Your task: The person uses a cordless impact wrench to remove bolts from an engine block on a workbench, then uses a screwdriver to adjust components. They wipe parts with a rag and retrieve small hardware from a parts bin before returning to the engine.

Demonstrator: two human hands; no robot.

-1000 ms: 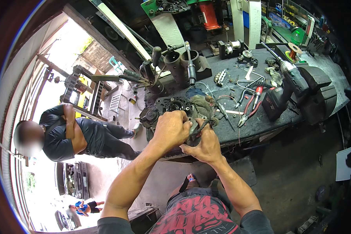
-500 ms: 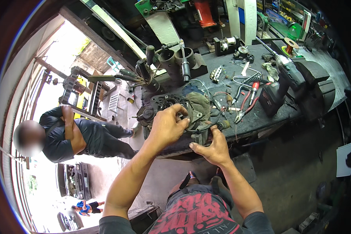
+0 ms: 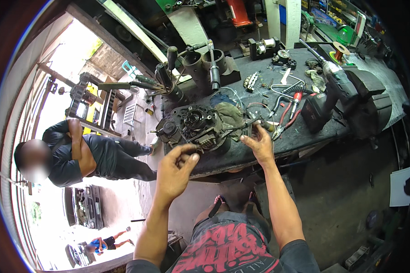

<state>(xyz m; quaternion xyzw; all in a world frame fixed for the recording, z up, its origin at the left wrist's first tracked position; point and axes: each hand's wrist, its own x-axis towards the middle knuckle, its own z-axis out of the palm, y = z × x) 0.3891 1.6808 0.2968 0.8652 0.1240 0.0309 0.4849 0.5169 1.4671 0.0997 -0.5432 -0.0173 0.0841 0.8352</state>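
A greasy metal assembly with an open bore [image 3: 198,119] lies at the bench's near left edge, beside an olive rag [image 3: 228,113]. Just below the assembly, my left hand [image 3: 175,170] has curled fingers; whatever they hold, if anything, is hidden. To the assembly's right, my right hand [image 3: 259,145] grips a small part with a dark hose, its thumb low and fingers over the top. Red-handled pliers [image 3: 289,120] lie beyond that hand.
The dark bench [image 3: 305,141] carries tool-filled metal cylinders [image 3: 193,68], a cordless power tool [image 3: 337,86] and a vise [image 3: 373,109]. Another person [image 3: 100,154] stands close on my left with arms crossed; a second person [image 3: 109,242] is farther off near vehicles.
My left hand has drawn down and back off the assembly, exposing its top. My right hand has moved right and up. The other person stands in much the same place.
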